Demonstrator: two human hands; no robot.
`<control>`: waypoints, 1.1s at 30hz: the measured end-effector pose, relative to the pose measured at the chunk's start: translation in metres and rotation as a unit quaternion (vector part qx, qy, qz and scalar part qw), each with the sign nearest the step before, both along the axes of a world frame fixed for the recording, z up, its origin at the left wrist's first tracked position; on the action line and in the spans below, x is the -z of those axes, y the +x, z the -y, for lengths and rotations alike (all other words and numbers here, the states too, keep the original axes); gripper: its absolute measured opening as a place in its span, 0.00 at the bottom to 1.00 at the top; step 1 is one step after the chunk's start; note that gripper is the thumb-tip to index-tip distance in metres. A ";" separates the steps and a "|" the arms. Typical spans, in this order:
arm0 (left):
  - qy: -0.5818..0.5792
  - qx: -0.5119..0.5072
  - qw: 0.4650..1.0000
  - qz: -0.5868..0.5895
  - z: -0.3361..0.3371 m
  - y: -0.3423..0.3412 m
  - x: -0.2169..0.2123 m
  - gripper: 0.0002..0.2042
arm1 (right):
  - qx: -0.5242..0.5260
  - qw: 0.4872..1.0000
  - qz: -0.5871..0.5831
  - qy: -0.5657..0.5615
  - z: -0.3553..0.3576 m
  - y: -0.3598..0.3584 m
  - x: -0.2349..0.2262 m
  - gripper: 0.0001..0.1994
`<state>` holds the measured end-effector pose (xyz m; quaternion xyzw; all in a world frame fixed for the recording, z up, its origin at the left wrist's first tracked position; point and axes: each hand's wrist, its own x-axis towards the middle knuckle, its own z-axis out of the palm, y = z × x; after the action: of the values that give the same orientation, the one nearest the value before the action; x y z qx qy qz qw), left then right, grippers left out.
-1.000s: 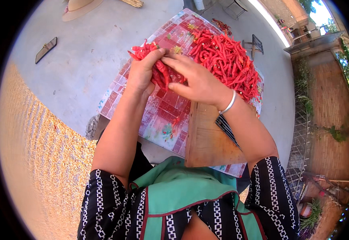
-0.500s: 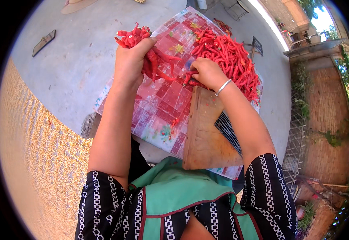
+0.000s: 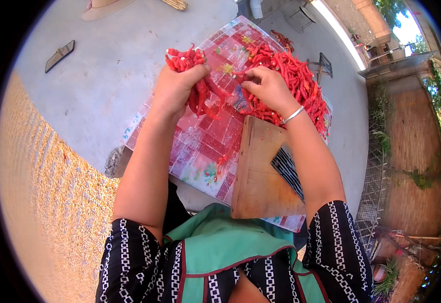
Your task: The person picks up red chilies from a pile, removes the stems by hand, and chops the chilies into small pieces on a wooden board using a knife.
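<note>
Shifted inward since the earlier frame, the left hand [image 3: 175, 87] is wrapped around a bunch of red peppers [image 3: 186, 60] over the table [image 3: 200, 139]; we observe the right hand [image 3: 271, 88] pinching a pepper [image 3: 239, 77] beside the heap [image 3: 304, 83].

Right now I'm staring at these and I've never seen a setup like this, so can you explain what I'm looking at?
There's no machine here: someone is working bare-handed. The view comes from the left of two wide fisheye cameras worn on the head, looking down, so straight edges bend. A table with a patterned red-and-white cover bears a large heap of red chili peppers and a thick brown wooden board at its near edge. The left hand grips a bunch of long red peppers. The right hand, by the heap, pinches a red pepper in its fingers.
</note>
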<state>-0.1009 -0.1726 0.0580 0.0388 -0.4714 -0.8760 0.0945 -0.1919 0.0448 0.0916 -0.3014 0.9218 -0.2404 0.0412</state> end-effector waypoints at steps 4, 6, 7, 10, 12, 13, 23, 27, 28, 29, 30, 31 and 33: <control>0.023 0.074 0.997 -0.014 -0.023 0.003 -0.003 0.13 | -0.006 0.939 0.284 -0.196 0.016 0.011 -0.031 0.14; 0.096 0.087 0.991 -0.024 -0.036 0.004 -0.004 0.13 | -0.016 0.923 0.310 -0.226 0.025 0.018 -0.030 0.14; 0.115 0.109 0.987 -0.033 -0.037 0.003 -0.002 0.13 | -0.016 0.916 0.314 -0.249 0.028 0.020 -0.026 0.15; 0.167 0.150 0.973 -0.049 -0.037 0.000 0.003 0.14 | 0.030 0.902 0.322 -0.286 0.033 0.022 -0.027 0.19; 0.149 0.162 0.974 -0.051 -0.037 0.003 0.003 0.12 | 0.019 0.894 0.354 -0.274 0.028 0.021 -0.024 0.17; 0.134 0.142 0.979 -0.051 -0.038 0.005 0.002 0.12 | 0.017 0.887 0.366 -0.280 0.025 0.023 -0.026 0.18; 0.061 0.012 0.997 -0.043 -0.011 -0.002 -0.001 0.10 | -0.072 0.937 -0.078 0.333 -0.066 0.014 0.023 0.23; 0.061 0.007 0.997 -0.047 -0.015 -0.006 0.005 0.09 | -0.042 0.970 -0.084 0.226 -0.060 -0.001 0.043 0.21; 0.064 0.004 0.997 -0.040 -0.014 -0.005 0.004 0.09 | -0.024 0.978 -0.067 0.197 -0.059 -0.002 0.041 0.20; 0.067 0.001 0.997 -0.034 -0.014 -0.004 0.004 0.09 | -0.006 0.985 -0.050 0.168 -0.059 -0.004 0.038 0.20; 0.066 -0.001 0.997 -0.028 -0.014 -0.005 0.005 0.09 | 0.009 0.990 -0.035 0.137 -0.057 -0.007 0.034 0.20; 0.066 -0.004 0.998 -0.022 -0.014 -0.006 0.006 0.09 | 0.003 0.993 -0.065 0.101 -0.058 -0.010 0.030 0.21; 0.067 0.007 0.998 -0.013 -0.013 -0.009 0.006 0.10 | 0.032 0.999 -0.027 0.028 -0.057 -0.016 0.013 0.21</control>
<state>-0.1096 -0.1599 0.0523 0.0300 -0.4110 -0.9065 0.0920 -0.2074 0.1021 0.0787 -0.2774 0.9380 -0.2074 0.0166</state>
